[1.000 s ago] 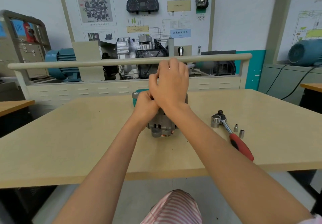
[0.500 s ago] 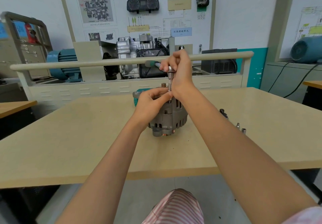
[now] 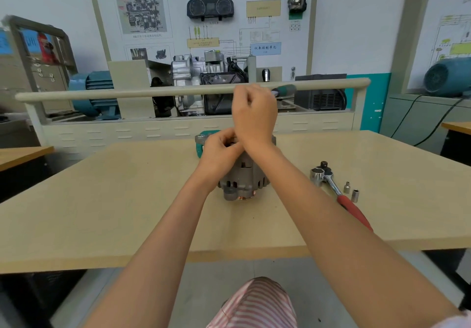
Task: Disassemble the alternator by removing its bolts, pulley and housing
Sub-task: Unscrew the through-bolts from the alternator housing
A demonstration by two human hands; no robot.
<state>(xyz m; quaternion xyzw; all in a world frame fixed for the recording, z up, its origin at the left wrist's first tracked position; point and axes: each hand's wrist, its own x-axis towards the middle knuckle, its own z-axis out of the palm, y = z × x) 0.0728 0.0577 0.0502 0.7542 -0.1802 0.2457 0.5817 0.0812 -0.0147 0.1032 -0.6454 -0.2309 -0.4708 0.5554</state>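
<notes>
A grey alternator point(image 3: 242, 179) stands on the beige table point(image 3: 127, 200), its copper windings showing at the bottom. My left hand point(image 3: 220, 150) grips the top of the alternator, fingers curled over its upper edge. Just above it, my right hand point(image 3: 253, 113) is wrapped around a tool with a green and black handle point(image 3: 284, 90), which sticks out to the right. The tool's shaft and the alternator's top are hidden behind my hands.
A ratchet wrench point(image 3: 334, 187) with a red handle lies to the right of the alternator, with two small sockets point(image 3: 351, 191) beside it. A teal object point(image 3: 204, 144) sits just behind the alternator. A railed trainer bench point(image 3: 178, 91) runs along the table's far side.
My right hand has turned the tool: the handle pointed left half a second ago and now points right. My left hand has stayed on the alternator.
</notes>
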